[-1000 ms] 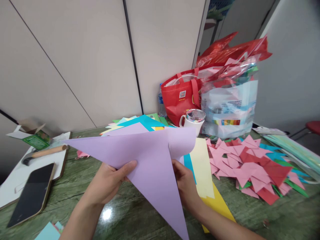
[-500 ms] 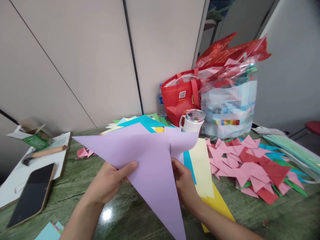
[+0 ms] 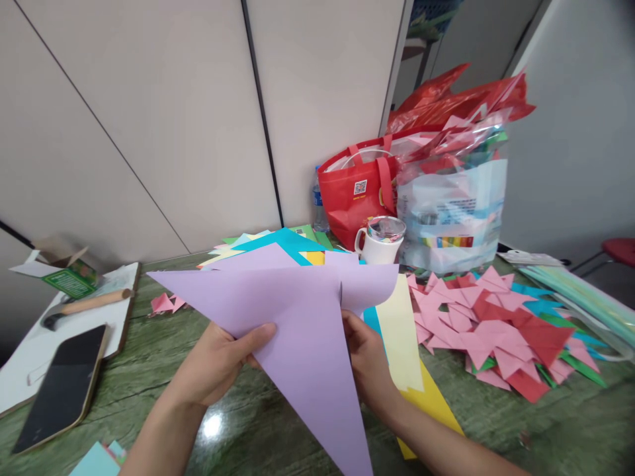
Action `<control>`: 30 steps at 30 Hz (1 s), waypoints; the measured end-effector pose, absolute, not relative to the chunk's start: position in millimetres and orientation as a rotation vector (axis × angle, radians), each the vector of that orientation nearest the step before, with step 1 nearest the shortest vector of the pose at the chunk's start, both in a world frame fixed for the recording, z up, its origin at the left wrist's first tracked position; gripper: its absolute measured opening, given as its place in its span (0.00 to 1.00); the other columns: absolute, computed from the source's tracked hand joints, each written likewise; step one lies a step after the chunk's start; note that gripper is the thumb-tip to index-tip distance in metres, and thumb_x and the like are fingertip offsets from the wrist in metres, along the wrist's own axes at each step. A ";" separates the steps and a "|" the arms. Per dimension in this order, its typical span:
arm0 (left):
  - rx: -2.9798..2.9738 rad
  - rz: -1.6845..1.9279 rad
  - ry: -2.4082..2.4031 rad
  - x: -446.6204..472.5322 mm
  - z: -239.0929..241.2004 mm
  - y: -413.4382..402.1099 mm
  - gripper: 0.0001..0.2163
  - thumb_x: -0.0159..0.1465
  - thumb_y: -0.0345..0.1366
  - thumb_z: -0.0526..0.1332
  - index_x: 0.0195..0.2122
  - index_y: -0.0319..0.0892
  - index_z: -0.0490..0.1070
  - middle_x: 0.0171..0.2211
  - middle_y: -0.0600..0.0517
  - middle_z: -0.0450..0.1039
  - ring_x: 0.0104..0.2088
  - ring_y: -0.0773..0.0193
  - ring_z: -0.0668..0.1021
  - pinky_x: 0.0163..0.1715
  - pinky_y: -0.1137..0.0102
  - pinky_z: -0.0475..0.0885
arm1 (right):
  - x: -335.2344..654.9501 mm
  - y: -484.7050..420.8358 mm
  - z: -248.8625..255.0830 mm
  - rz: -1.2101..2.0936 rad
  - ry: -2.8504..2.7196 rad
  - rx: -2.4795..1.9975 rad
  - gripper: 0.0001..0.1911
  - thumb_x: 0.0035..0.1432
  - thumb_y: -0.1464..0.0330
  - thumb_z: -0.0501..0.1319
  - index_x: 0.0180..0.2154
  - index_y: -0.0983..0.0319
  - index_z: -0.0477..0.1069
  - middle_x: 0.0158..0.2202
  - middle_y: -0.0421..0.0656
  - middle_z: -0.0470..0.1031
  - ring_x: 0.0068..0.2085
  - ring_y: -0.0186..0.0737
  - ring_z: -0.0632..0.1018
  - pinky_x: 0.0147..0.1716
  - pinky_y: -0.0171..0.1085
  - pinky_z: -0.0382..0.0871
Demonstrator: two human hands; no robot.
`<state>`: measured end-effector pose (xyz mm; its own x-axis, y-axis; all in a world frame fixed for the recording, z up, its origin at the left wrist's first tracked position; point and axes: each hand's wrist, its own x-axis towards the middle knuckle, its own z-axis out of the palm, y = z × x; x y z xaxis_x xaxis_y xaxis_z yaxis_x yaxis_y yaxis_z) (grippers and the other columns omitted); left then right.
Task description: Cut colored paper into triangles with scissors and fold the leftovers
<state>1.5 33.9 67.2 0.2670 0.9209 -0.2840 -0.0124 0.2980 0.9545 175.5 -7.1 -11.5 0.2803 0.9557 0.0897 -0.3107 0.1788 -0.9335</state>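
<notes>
A large sheet of lilac paper (image 3: 302, 330) is held up above the table, with one long point to the left and another hanging toward me. Its right part curls over near the top. My left hand (image 3: 225, 357) grips the lower left edge, thumb on the front and fingers behind. My right hand (image 3: 367, 360) is closed at the right edge below the curl, its fingertips partly hidden by the paper. Behind the sheet lies a stack of coloured paper, with a blue sheet (image 3: 285, 237), a cream sheet (image 3: 404, 337) and a yellow sheet (image 3: 436, 403) showing.
At right lies a pile of pink folded paper pieces (image 3: 489, 317). A lidded white mug (image 3: 380, 244), a red bag (image 3: 347, 198) and a stuffed plastic bag (image 3: 451, 205) stand behind. At left are a phone (image 3: 64, 387), a hammer-like tool (image 3: 92, 304) and a green box (image 3: 74, 277).
The lilac paper's curled right part has shifted slightly to the right, and my right hand has moved slightly with it. My left hand keeps its grip. The view has shifted very slightly.
</notes>
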 end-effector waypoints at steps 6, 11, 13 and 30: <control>1.070 0.824 1.114 1.2 67.3 33.4 0.14 0.45 0.37 0.72 0.33 0.40 0.76 0.27 0.50 0.75 0.25 0.64 0.73 0.19 0.74 0.68 | 175.8 -8.6 -6.5 1.068 -0.829 -1.010 0.12 0.39 0.73 0.68 0.32 0.60 0.73 0.31 0.40 0.79 0.31 0.39 0.77 0.31 0.36 0.72; 1.085 0.833 1.117 1.2 65.6 33.1 0.15 0.45 0.38 0.72 0.33 0.40 0.76 0.27 0.50 0.76 0.26 0.64 0.74 0.20 0.74 0.68 | 175.8 -9.1 -2.2 1.065 -0.800 -1.025 0.11 0.38 0.73 0.67 0.30 0.60 0.73 0.29 0.40 0.79 0.30 0.40 0.77 0.31 0.37 0.73; 1.078 0.830 1.118 1.5 65.7 32.7 0.15 0.45 0.38 0.73 0.33 0.40 0.76 0.27 0.50 0.76 0.25 0.65 0.74 0.19 0.75 0.68 | 175.8 -9.0 -1.5 1.079 -0.776 -1.031 0.12 0.36 0.75 0.67 0.28 0.60 0.73 0.27 0.39 0.78 0.28 0.39 0.76 0.28 0.35 0.71; 1.132 0.754 1.082 -3.2 63.9 34.0 0.12 0.48 0.37 0.71 0.32 0.41 0.76 0.26 0.51 0.75 0.24 0.64 0.74 0.18 0.75 0.68 | 178.6 -5.6 -12.5 1.005 -0.898 -1.037 0.10 0.42 0.73 0.63 0.32 0.60 0.71 0.29 0.41 0.78 0.31 0.39 0.75 0.30 0.35 0.70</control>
<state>-3.2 34.0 63.9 0.3282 0.9008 -0.2842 0.0453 0.2856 0.9573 178.6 -5.6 -12.5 0.2904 0.9498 0.1166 -0.2226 0.1856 -0.9571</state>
